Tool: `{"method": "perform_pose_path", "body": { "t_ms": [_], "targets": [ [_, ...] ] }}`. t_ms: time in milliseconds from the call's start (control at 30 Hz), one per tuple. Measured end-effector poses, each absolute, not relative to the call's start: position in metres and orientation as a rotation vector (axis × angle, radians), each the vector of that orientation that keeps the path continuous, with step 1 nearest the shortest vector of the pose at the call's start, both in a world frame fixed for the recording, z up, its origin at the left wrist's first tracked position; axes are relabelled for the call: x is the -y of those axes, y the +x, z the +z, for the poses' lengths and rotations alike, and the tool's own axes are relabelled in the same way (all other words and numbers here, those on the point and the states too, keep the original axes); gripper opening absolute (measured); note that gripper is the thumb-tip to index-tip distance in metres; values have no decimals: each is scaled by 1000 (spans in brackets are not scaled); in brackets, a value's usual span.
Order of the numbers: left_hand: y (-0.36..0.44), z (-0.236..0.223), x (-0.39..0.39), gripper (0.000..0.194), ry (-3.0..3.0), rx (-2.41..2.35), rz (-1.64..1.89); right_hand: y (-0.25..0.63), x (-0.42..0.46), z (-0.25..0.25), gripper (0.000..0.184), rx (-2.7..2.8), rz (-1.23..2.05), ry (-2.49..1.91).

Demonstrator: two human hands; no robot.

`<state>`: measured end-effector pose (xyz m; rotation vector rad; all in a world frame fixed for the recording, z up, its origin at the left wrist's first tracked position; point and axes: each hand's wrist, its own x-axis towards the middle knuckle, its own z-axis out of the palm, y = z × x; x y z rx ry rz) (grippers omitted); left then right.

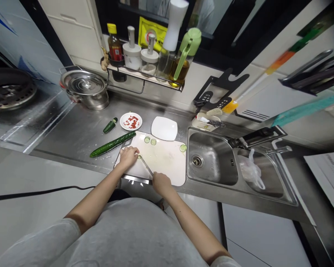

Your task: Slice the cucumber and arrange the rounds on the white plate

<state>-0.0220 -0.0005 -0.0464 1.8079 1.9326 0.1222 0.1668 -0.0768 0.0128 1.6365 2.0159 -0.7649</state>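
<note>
On the white cutting board [164, 159], my left hand [127, 155] is curled over a small piece of cucumber [139, 156] and presses it down. My right hand [161, 182] grips the handle of a knife [146, 165], whose blade meets the piece beside my left fingers. Two cucumber slices [150, 140] lie at the board's far edge and another slice [183, 148] at its right edge. A long whole cucumber [113, 144] rests left of the board, with a short cucumber end [110, 125] beyond it.
A small plate of chopped red chili [130, 121] and an empty white square plate [164, 128] sit behind the board. The steel sink [214, 163] is right of it, with a plastic bag [250, 170]. A lidded pot [85, 89] and a condiment rack [147, 70] stand at the back.
</note>
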Motion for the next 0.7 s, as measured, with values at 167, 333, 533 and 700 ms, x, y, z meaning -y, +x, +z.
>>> {"method": "perform_pose_path", "body": {
  "t_ms": [167, 333, 533, 700],
  "targets": [
    [-21, -45, 4, 25, 1846, -1957, 127, 175, 87, 16, 30, -2001, -775, 1632],
    [-18, -45, 5, 24, 1855, -1980, 122, 186, 90, 20, 30, -1981, -793, 1639],
    [-14, -45, 0, 20, 1828, -1948, 140, 204, 94, 20, 31, -1982, -810, 1705],
    [-11, -42, 2, 17, 1775, -1904, 203, 212, 96, 19, 32, -1975, -821, 1760]
  ]
}}
